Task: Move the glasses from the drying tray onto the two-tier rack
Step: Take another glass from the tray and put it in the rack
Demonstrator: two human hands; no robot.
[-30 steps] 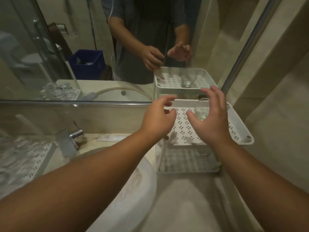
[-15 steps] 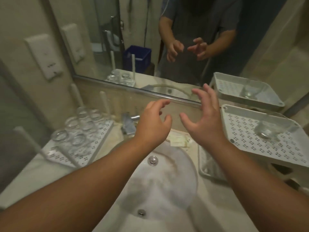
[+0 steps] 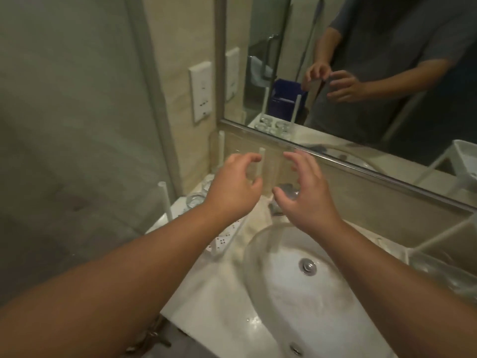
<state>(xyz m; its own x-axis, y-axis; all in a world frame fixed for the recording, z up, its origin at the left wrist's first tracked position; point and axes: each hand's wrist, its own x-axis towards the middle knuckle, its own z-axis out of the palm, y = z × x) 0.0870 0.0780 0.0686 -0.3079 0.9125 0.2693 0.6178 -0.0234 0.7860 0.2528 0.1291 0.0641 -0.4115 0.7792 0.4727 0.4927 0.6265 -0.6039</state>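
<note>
Left hand (image 3: pixel 233 188): I see it raised over the drying tray, fingers loosely curled with a gap to the thumb, holding nothing
Right hand (image 3: pixel 307 196): I see it beside the left, over the tap, fingers spread and bent like a claw, also empty
Drying tray (image 3: pixel 223 241): white, perforated, on the counter left of the sink (image 3: pixel 317 288); most of it sits hidden under my left forearm
Glasses (image 3: pixel 195 200): clear tumblers standing on the tray, only two or three peek out past the left wrist; I cannot count them
Tray posts (image 3: pixel 165 200): thin white uprights stand at the tray's corners, one just ahead of my left fingertips
Two-tier rack (image 3: pixel 464 156): only its edge shows at far right, well apart from the tray, across the sink
Step in hand: I judge this as the reach for the next pick, nothing gripped yet
Risk, post: the left fingers could catch on the upright near them and jolt the tray, rattling the glasses together
Risk, grip: the glass is transparent and the view is blurred, so I could close on a rim off-centre and tip a neighbour
Risk, carry: the route to the rack crosses the basin and tap (image 3: pixel 286 192); a wet glass slipping there would likely break
Mirror (image 3: pixel 361 73): it doubles the hands and glasses, which could mislead my aim
</note>
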